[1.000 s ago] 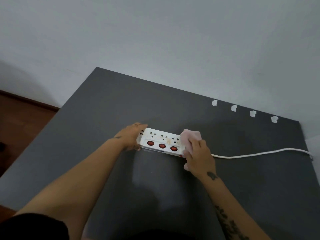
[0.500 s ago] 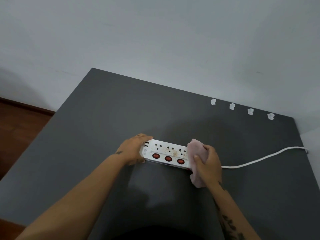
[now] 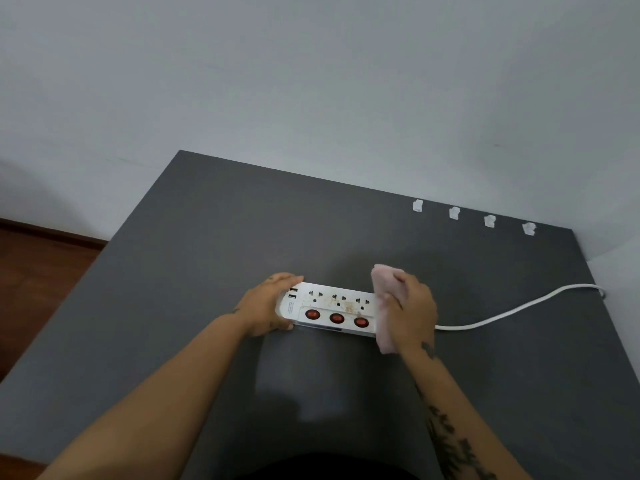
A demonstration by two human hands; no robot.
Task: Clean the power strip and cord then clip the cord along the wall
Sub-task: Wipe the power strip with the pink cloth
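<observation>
Head view, looking down on a dark grey table (image 3: 194,271) set against a pale wall (image 3: 311,81).

- The white power strip (image 3: 332,308) lies flat near the table's middle, long side running left to right. I count 3 red switches along its near edge, 3 sockets behind them and 2 USB ports at the left end. Brownish specks are scattered across the socket face.
- The left hand (image 3: 266,306) grips the strip's left end: fingers curled over the far edge, thumb on the near side.
- The right hand (image 3: 414,311) is curled round a folded pink cloth (image 3: 383,282), pressing it over the strip's right end. That end is hidden under the cloth.
- The white cord (image 3: 519,308) comes out from behind the right hand, lies on the tabletop and curves away to the table's right edge by the wall.
- 4 white cord clips (image 3: 418,205) sit in a row at the table's far edge, right of centre, well apart from the cord.
- A wooden floor (image 3: 34,265) shows at the left.
</observation>
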